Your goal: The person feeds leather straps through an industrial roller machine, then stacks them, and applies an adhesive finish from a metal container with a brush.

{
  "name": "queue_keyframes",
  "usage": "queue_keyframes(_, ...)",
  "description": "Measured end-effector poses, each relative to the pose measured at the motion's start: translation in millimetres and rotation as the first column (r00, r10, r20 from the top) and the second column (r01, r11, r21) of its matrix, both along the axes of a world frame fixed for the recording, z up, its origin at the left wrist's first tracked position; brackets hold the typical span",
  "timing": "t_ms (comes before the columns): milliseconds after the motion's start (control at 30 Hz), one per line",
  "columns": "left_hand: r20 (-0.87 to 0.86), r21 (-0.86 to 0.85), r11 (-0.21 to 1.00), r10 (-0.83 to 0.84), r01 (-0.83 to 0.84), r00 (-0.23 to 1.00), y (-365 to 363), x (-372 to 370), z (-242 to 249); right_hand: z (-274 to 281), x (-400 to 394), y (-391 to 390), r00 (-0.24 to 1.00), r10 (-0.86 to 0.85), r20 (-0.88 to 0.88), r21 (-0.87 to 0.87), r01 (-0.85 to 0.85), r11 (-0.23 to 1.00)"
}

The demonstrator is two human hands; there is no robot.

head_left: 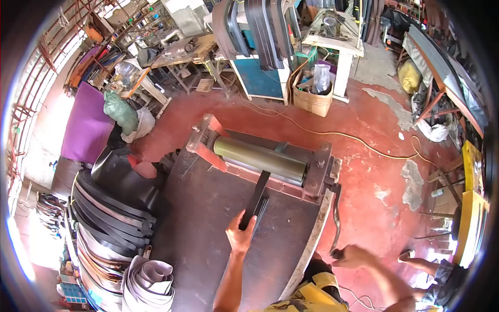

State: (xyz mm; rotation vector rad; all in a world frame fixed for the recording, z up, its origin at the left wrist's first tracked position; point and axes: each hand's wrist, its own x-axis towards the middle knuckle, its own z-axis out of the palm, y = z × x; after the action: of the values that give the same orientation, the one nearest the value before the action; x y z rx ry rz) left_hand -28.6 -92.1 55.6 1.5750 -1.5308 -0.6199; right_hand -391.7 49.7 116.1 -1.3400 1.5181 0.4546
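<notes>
My left hand [239, 235] is closed around a dark, flat leather-like strip [258, 193]. The strip's far end reaches the front of a metal roller [257, 157], which sits in a red frame. Just right of that hand, more narrow dark strips [263, 209] lie on the dark tabletop [208, 218]. Beyond the table's right edge, my right hand [354, 257] grips the knob end of a bent crank handle [337, 221]. This crank joins the right side of the roller machine, by its red end block [318, 169].
Rolled and stacked dark sheets [112, 208] stand along the table's left side. Behind the machine, a yellow cord [343, 134] runs across the red floor, and a cardboard box [313, 99] stands by a workbench. At the far right, part of another person [442, 275] shows.
</notes>
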Motion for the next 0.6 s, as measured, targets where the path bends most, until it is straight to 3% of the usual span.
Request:
queue_keyframes(33, -0.044, 0.016, 1.0, 0.013, -0.012, 0.999, 1, 4, 1, 55, -15, -12, 0.996, -0.013, -0.085, -0.021, 0.012, 1.0)
queue_keyframes(67, 0.001, -0.011, 1.0, 0.02, -0.02, 1.0, 6, 8, 6, 114, -21, -32, 0.98, -0.1, -0.17, -0.276, 0.05, 0.96)
queue_keyframes(167, 0.119, -0.059, 0.998, 0.028, -0.021, 0.992, 16, 18, 15, 165, -85, -138, 0.879, -0.347, -0.328, -0.673, 0.04, 0.738)
queue_keyframes(233, 0.092, -0.018, 0.999, 0.052, -0.051, 0.994, 24, 22, 21, 70, -165, -229, 0.791, -0.466, -0.398, -0.812, -0.067, 0.58)
queue_keyframes(300, 0.141, -0.038, 0.997, 0.066, -0.061, 0.988, 30, 22, 31, -91, -196, -266, 0.772, -0.484, -0.411, -0.809, -0.065, 0.584)
queue_keyframes(367, 0.207, -0.041, 0.997, 0.074, -0.067, 0.975, 34, 26, 32, -243, -169, -224, 0.809, -0.423, -0.408, -0.73, -0.011, 0.683)
queue_keyframes(467, 0.26, -0.052, 0.995, 0.094, -0.083, 0.961, 41, 32, 35, -353, -63, -71, 0.88, -0.282, -0.383, -0.51, 0.053, 0.858)
queue_keyframes(500, 0.258, -0.07, 0.994, 0.096, -0.081, 0.961, 39, 32, 35, -330, -43, -25, 0.962, -0.144, -0.231, -0.323, 0.064, 0.944)
queue_keyframes(567, 0.266, -0.073, 0.995, 0.087, -0.07, 0.96, 47, 37, 33, -106, 5, 1, 0.992, -0.12, -0.037, -0.053, 0.118, 0.992)
queue_keyframes(600, 0.261, -0.128, 0.99, 0.086, -0.054, 0.962, 47, 39, 32, -41, 4, 4, 0.995, -0.094, 0.034, 0.031, 0.093, 0.995)
